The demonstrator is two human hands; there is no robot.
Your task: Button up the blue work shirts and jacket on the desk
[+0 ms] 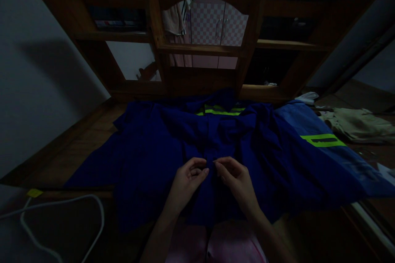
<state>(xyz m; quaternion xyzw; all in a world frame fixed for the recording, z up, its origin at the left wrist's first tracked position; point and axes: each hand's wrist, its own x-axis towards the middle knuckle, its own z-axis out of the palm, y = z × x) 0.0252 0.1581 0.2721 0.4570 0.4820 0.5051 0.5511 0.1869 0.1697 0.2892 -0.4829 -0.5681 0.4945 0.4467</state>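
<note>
A dark blue work jacket (148,148) with bright yellow-green reflective stripes lies spread out flat on a wooden surface in front of me. My left hand (187,183) and my right hand (235,181) meet at the jacket's centre front, fingertips almost touching. Each hand is curled in a pinch on the front edge of the fabric. What sits between the fingertips is too small and dark to make out. One sleeve (324,141) with a reflective stripe stretches out to the right.
A wooden headboard with shelves (203,49) stands behind the jacket. Beige folded clothing (358,125) lies at the right. A white clothes hanger (61,222) rests at the lower left, beside a grey wall. The room is dim.
</note>
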